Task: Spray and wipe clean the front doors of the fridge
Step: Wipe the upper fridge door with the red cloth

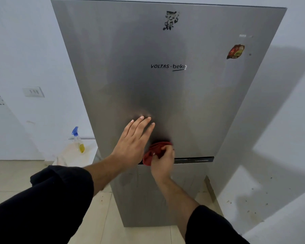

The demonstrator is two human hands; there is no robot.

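Observation:
The silver fridge fills the view, with its tall upper door [165, 88] above a dark handle strip and its lower door [144, 198] below. My left hand [133, 140] lies flat on the upper door near its bottom, fingers straight. Just right of it, my right hand [163, 159] grips a bunched red cloth [155, 150] against the bottom edge of the upper door. The hand looks blurred. A spray bottle [77, 140] with a blue trigger and a little yellow liquid stands on a low surface left of the fridge.
A torn black sticker [171, 20] and a red sticker [235, 51] sit on the upper door. White walls close in on both sides. A switch plate [33, 92] is on the left wall. Beige floor tiles [102, 217] lie below.

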